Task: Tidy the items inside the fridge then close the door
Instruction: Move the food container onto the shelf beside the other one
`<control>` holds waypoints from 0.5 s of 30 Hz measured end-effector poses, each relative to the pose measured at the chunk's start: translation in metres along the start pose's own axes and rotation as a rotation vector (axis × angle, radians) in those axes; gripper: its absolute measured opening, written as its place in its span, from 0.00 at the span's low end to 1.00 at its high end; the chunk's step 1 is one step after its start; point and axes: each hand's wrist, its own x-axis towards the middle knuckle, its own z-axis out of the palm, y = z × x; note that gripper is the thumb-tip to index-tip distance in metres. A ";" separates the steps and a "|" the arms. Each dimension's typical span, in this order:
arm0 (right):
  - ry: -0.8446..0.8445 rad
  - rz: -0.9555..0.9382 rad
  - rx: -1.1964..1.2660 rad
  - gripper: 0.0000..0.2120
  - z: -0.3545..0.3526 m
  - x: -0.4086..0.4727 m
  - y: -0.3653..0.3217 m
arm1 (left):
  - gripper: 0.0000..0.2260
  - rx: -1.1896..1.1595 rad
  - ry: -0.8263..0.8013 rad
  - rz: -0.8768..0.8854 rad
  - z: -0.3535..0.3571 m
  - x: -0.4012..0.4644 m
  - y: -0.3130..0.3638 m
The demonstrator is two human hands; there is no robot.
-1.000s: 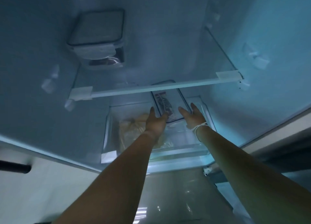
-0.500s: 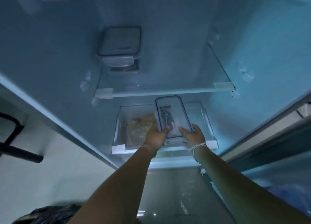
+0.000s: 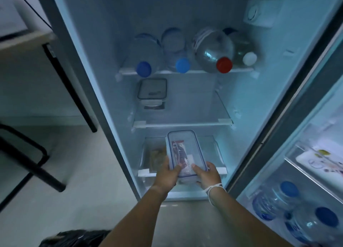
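A clear rectangular container [image 3: 186, 153] with a blue-trimmed lid is being held at its near end by both hands, just above the drawer [image 3: 216, 150] at the bottom of the open fridge [image 3: 259, 102]. The left hand [image 3: 167, 175] is being clamped on the container's near left corner, thumb lying over the lid. The right hand [image 3: 207, 175] is being clamped on the near right corner, its thumb likewise pressed on the lid; a white cord [image 3: 213, 188] is being worn round that wrist. Red and white packets are being seen through the lid. A yellowish bag [image 3: 156, 156] is lying in the left part of the drawer, beside the container.

On the middle shelf [image 3: 182, 124], a square lidded box [image 3: 152, 91] is sitting far back on the left. On the top shelf [image 3: 185, 72], four bottles are lying on their sides, caps facing near: two with blue caps [image 3: 143, 69] on the left, one with a red cap [image 3: 224, 64], one with a white cap [image 3: 249, 58] at the right.

At the right, the open door [image 3: 289, 128] is carrying blue-capped bottles [image 3: 278, 200] in its lower rack. At the left, a bench [image 3: 24, 40] is standing beside the fridge.
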 end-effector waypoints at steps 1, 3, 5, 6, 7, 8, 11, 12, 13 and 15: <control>-0.009 -0.010 0.003 0.20 0.000 -0.006 -0.003 | 0.16 0.005 -0.005 0.010 -0.003 -0.007 0.005; -0.017 -0.051 0.015 0.25 0.003 -0.017 -0.007 | 0.16 0.007 -0.019 0.036 -0.008 -0.018 0.015; -0.027 -0.081 0.029 0.30 0.005 -0.024 -0.011 | 0.17 0.028 -0.015 0.067 -0.012 -0.024 0.023; -0.034 -0.097 0.043 0.26 0.005 -0.029 -0.015 | 0.17 0.037 -0.014 0.082 -0.014 -0.025 0.026; -0.036 -0.116 0.056 0.20 0.004 -0.034 -0.019 | 0.17 0.046 -0.014 0.090 -0.015 -0.027 0.031; -0.030 -0.128 0.064 0.17 0.004 -0.035 -0.022 | 0.16 0.055 -0.009 0.101 -0.016 -0.028 0.035; -0.019 -0.195 0.055 0.13 0.004 -0.035 -0.031 | 0.15 0.061 0.003 0.119 -0.017 -0.027 0.048; -0.013 -0.212 0.060 0.13 0.005 -0.035 -0.036 | 0.15 0.070 0.010 0.123 -0.017 -0.025 0.054; -0.001 -0.229 0.068 0.13 0.006 -0.033 -0.041 | 0.15 0.072 0.016 0.129 -0.015 -0.024 0.060; 0.026 -0.232 0.092 0.17 0.009 -0.028 -0.051 | 0.19 0.069 0.032 0.147 -0.013 -0.017 0.071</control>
